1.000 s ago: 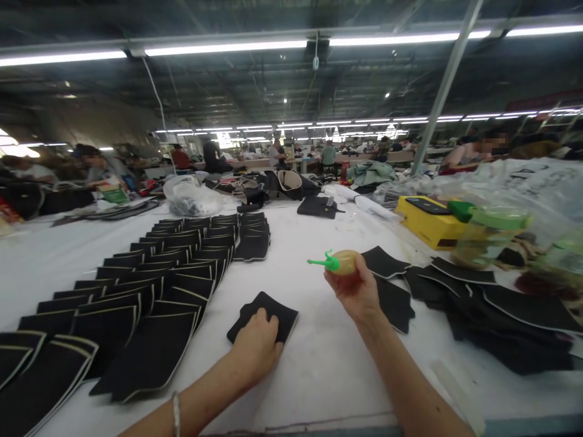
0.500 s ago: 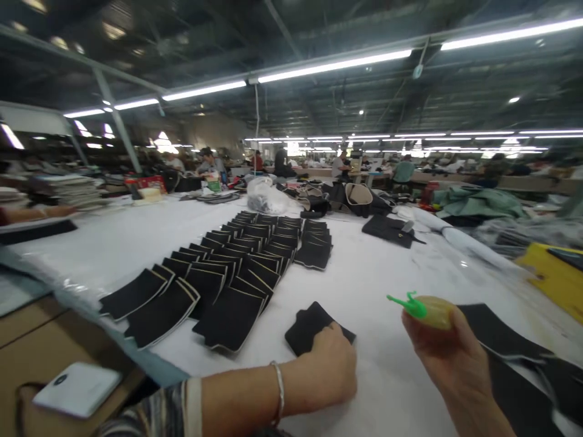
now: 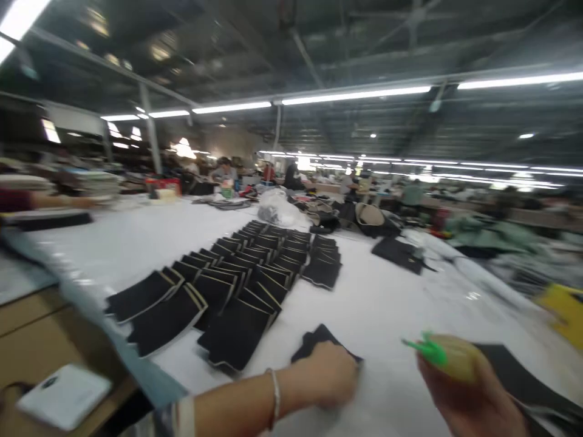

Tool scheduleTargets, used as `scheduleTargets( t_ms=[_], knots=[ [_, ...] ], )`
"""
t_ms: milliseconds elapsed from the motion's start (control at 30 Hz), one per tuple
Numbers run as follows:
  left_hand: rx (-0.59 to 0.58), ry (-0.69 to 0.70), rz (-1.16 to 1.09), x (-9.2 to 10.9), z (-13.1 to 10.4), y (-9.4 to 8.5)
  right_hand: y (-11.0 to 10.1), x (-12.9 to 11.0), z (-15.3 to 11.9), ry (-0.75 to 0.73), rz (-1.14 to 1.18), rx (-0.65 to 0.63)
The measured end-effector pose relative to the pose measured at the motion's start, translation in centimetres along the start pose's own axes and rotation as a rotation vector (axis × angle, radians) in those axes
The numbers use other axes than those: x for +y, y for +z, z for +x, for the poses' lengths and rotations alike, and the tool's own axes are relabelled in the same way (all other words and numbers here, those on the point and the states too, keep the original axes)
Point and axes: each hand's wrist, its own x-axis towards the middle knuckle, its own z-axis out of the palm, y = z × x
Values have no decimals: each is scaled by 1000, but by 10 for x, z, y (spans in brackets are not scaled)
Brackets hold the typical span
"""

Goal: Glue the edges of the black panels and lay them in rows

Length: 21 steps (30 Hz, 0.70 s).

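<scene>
My left hand (image 3: 330, 373), with a bracelet at the wrist, is closed over the near side of a small black fabric piece (image 3: 319, 337) lying on the white table (image 3: 373, 309). Its fingertips are hidden and smeared. In my right hand (image 3: 473, 388) is a yellowish squeeze bottle (image 3: 460, 358) with a green nozzle, held up above the table and pointing left. Rows of overlapping black pieces (image 3: 241, 328) with pale edges spread to the left of my left hand. Larger black pieces (image 3: 523, 370) lie behind and right of my right hand.
A white phone (image 3: 64, 394) rests on a cardboard box (image 3: 40, 346) at lower left. Another person's arm (image 3: 50, 200) reaches in at far left. Further back are a clear plastic bag (image 3: 277, 206), a black bag piece (image 3: 401, 254) and green cloth (image 3: 492, 233). Something yellow (image 3: 565, 309) is at right.
The view has tilted up and blurred, so the table sits lower. My left hand stays on the black piece, and my right hand still holds the bottle, now lower in view.
</scene>
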Motion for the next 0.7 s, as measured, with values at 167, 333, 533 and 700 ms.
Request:
scheduleTargets(
  t_ms=[167, 333, 533, 700],
  knots=[
    [78, -23, -175, -19, 4, 3, 7, -15, -40, 35, -95, 61],
    [80, 2, -376, -28, 4, 11, 19, -15, -57, -97, -411, 20],
    [101, 4, -432, -25, 4, 11, 23, -11, -56, -265, -881, -84],
    [93, -17, -428, -25, 2, 12, 24, -7, -49, -339, -1101, -169]
  ],
)
